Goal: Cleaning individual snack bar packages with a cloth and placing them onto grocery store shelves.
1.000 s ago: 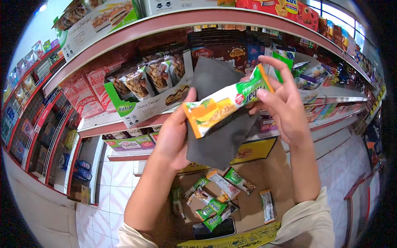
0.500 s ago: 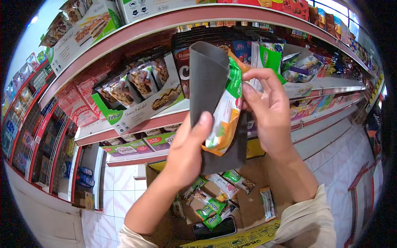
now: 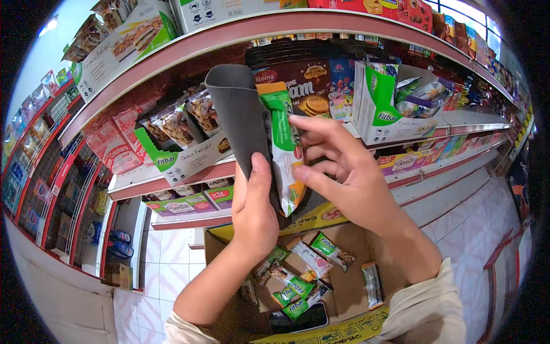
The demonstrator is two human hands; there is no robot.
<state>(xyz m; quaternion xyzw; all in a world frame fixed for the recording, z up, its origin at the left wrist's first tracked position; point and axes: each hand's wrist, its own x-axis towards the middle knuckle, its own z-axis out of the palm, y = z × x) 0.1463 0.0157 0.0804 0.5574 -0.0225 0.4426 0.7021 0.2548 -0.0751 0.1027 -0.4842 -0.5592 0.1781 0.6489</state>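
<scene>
My left hand point(image 3: 255, 215) grips a dark grey, bendable sheet point(image 3: 230, 103), its thumb pressed on the front and the upper end curled over. Against the sheet's right side stands a wrapped snack bar point(image 3: 282, 135) in green, white and orange, tilted slightly. My right hand point(image 3: 349, 178) has its index finger and thumb at the bar's right edge, while the other fingers curl behind. Below both hands is an open cardboard box point(image 3: 349, 286) in which several wrapped bars lie loose, among them a green one point(image 3: 332, 250) and a single bar point(image 3: 372, 285) apart at the right.
A dark phone-like slab point(image 3: 298, 317) lies in the box's near end. Ahead, a shelf point(image 3: 143, 180) carries a display carton point(image 3: 189, 157) of bars at the left and another carton point(image 3: 395, 123) at the right. White tiled floor point(image 3: 172, 246) shows beside the box.
The sheet and the bar have moved left, and the bar has turned more upright. My right hand has shifted left and lower with it, its fingers now along the bar's edge.
</scene>
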